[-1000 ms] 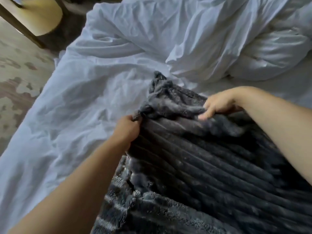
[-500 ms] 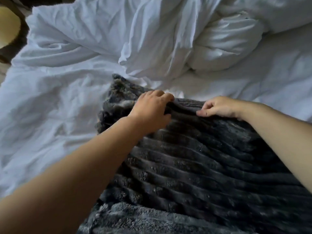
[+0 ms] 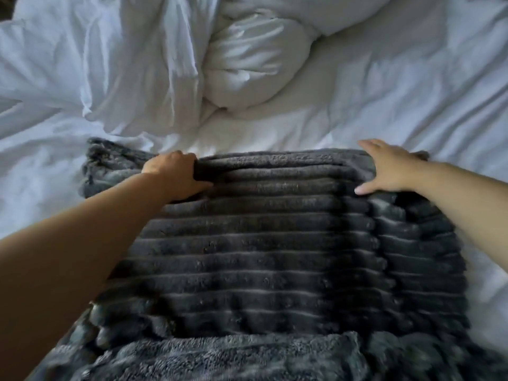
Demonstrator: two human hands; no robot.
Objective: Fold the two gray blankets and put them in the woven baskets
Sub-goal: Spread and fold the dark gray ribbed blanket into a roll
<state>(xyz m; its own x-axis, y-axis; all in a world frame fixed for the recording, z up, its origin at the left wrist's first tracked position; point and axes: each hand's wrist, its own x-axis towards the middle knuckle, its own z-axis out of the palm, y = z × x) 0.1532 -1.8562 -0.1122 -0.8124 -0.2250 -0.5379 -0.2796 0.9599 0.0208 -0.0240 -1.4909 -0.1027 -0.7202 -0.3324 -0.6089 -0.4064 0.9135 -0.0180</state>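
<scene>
A dark gray ribbed plush blanket [image 3: 269, 243] lies spread on the white bed, its far folded edge stretched straight between my hands. My left hand [image 3: 176, 174] grips that far edge near its left end, fingers curled over the fold. My right hand [image 3: 390, 169] holds the far edge near the right corner, fingers draped over it and thumb on top. A bunched bit of blanket sticks out left of my left hand. No woven basket is in view.
A crumpled white duvet [image 3: 137, 64] is heaped at the back left and centre of the bed. Wrinkled white sheet [image 3: 412, 92] stretches to the right and left of the blanket.
My hands have moved apart along the blanket's far edge, pulling it straight and flat. The view has shifted right, so the floor and chair at left are gone.
</scene>
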